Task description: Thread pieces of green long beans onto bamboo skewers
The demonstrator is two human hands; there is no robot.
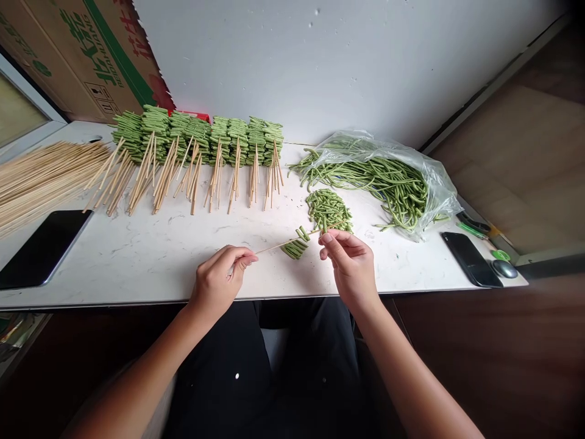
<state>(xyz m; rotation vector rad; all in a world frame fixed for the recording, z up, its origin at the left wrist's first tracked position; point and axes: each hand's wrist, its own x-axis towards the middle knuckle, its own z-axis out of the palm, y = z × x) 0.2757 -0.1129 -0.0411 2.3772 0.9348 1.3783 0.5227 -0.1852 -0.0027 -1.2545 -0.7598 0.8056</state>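
My left hand (222, 277) pinches the blunt end of a thin bamboo skewer (274, 246) that slants up to the right. Several short green bean pieces (297, 242) are threaded on the skewer near its tip. My right hand (350, 262) is closed in a pinch at the skewer's tip, just in front of a small pile of cut bean pieces (329, 209). Both hands hover over the front of the white marble table (150, 256).
Rows of finished bean skewers (201, 149) line the back of the table. Bare skewers (41, 177) lie at the left, by a dark tablet (43, 247). A plastic bag of long beans (388, 180) sits at the right, with a phone (470, 259), scissors (475, 227) and mouse (504, 268).
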